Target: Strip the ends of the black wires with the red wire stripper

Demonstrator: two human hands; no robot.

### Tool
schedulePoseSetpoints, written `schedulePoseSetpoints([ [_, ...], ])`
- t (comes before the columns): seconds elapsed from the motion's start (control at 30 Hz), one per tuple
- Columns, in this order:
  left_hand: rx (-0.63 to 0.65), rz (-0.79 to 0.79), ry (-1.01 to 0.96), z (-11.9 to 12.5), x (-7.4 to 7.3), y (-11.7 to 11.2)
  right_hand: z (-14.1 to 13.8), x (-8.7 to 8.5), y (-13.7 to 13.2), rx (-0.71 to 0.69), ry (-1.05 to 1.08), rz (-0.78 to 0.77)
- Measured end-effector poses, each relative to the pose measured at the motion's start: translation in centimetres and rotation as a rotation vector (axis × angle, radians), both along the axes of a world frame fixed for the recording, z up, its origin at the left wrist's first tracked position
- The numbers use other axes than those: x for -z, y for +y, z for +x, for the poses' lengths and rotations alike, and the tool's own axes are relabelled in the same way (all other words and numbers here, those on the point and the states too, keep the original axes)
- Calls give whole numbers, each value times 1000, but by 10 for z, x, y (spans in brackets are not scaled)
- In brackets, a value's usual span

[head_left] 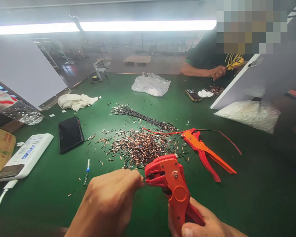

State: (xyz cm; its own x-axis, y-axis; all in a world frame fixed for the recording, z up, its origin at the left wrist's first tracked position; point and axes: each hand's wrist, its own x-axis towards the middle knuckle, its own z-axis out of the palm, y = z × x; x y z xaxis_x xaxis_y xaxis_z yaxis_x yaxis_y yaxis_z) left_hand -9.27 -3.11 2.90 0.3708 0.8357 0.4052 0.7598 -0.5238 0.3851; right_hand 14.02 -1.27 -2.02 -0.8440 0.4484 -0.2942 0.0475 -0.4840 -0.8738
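- Red and orange hand-held wire stripper (pixel 175 187) is in the right hand (pixel 204 217), which is closed around its handles, low and just right of the middle.
- Its long side slants: the head is up and left, the handles down and right.
- The left hand (pixel 111 194) is curled tight and seems to pinch one thin black wire (pixel 145 178).
- That wire runs sideways from the left fingertips to the stripper's mouth, so the left hand is nearer the mouth. How deep it goes, I cannot tell.
- Just past both hands: one heap of small black and copper-coloured wire bits (pixel 143 148), too many to count.
- Behind it: one bundle of long black wires (pixel 143 115).
- To the right: one more red and orange stripper (pixel 204 151), making two.
- To the left: one flat black phone (pixel 71 135) and one white plastic power bank (pixel 34 149).
- Farther off: one clear plastic bag (pixel 151 84).
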Motion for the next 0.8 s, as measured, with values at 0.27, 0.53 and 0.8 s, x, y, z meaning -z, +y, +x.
schedulePoseSetpoints([
  [0.27,7,-39,36,-3,0,1,9,13,-20,189,46,45],
  [0.53,28,-38,-46,-4,1,6,8,24,-29,240,86,17],
  [0.8,16,-19,-54,-3,10,12,-1,23,-23,241,177,13],
])
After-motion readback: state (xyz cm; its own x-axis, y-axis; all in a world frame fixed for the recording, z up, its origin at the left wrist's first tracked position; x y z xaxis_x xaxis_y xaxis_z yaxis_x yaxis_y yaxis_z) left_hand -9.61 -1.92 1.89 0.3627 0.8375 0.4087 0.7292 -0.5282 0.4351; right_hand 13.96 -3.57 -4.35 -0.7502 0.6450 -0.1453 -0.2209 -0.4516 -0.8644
